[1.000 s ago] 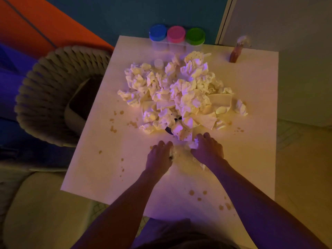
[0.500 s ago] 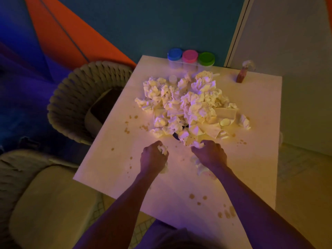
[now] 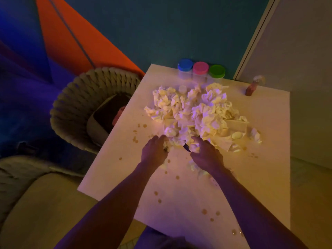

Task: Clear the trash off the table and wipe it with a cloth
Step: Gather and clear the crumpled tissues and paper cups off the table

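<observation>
On the stained white table point(image 3: 179, 203), a heap of crumpled paper trash point(image 3: 194, 112) lay at the centre. Both hands worked its near edge: the left hand point(image 3: 154, 151) curled around a wad, the right hand point(image 3: 206, 155) with fingers bent, pinching crumpled paper

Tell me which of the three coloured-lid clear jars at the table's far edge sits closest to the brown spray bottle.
The green-lidded clear jar, rightmost of the row; the pink and blue ones stand further left of the brown spray bottle.
</observation>
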